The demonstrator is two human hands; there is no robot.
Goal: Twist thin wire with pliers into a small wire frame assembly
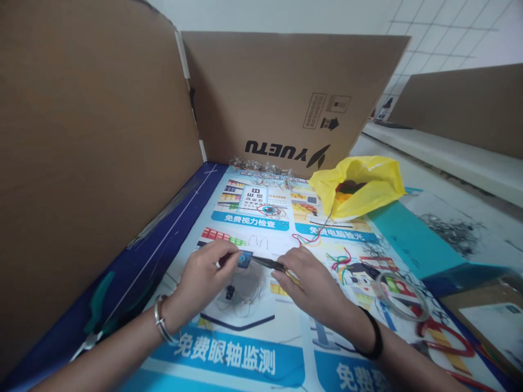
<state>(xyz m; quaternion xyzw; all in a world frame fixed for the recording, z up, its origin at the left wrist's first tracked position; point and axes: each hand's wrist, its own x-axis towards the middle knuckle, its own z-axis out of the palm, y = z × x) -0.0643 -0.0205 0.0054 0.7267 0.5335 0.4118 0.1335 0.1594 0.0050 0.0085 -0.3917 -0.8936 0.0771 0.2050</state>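
My right hand (pixel 312 277) is wrapped round a pair of pliers (pixel 265 262) with dark jaws and a yellow handle, the jaws pointing left. Thumb and forefinger of my left hand (pixel 208 272) are pinched together just left of the plier tips. Whatever lies in that pinch is too small to make out; it may be thin wire. Both hands are over a printed poster sheet (pixel 229 375). Below them, fine wire loops (pixel 249 307) are faintly visible. Two bent wire pieces (pixel 258 241) lie just beyond the hands.
Cardboard panels (pixel 253 81) stand at the back and left. A yellow bag (pixel 382 170) sits open at the back right. Tangled wires (pixel 265 166) line the back; another heap (pixel 453 234) is at right. Green-handled pliers (pixel 100 305), a clear ring (pixel 402 296) and a red-handled tool (pixel 449 329) lie around.
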